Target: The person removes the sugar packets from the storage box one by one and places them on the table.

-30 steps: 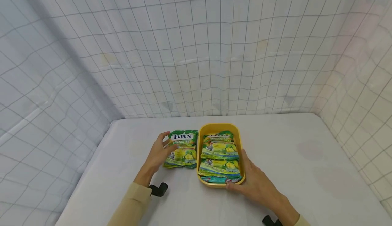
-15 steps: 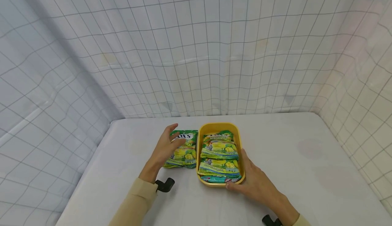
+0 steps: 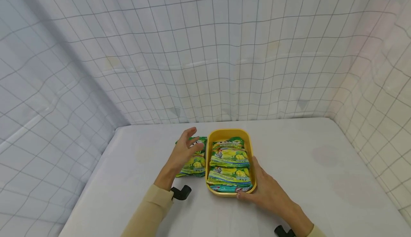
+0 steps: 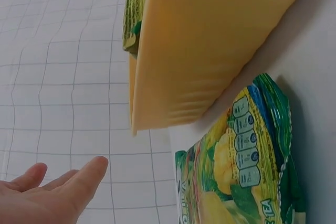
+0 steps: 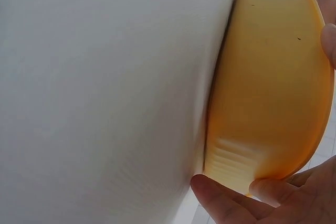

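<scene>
My left hand (image 3: 180,154) hovers over a green and yellow candy bag (image 3: 196,164), fingers spread and holding nothing. It hides part of that bag, which lies flat on the table against the left side of a yellow plastic tub (image 3: 220,134). In the left wrist view the fingers (image 4: 86,179) are apart from both the bag (image 4: 226,166) and the tub's wall (image 4: 199,40). My right hand (image 3: 271,192) holds the tub by its near right corner, thumb at the near end and fingers along the right side. Inside the tub lie green and yellow candy bags (image 3: 229,156).
A teal packet (image 3: 231,188) shows at the near end inside the tub. The white table (image 3: 321,180) extends to both sides. White grid-patterned sheets (image 3: 205,51) enclose it at the back, left and right.
My left hand has moved right and slightly away from me, from the bag's left edge to over its middle. The right hand and the tub have stayed in place.
</scene>
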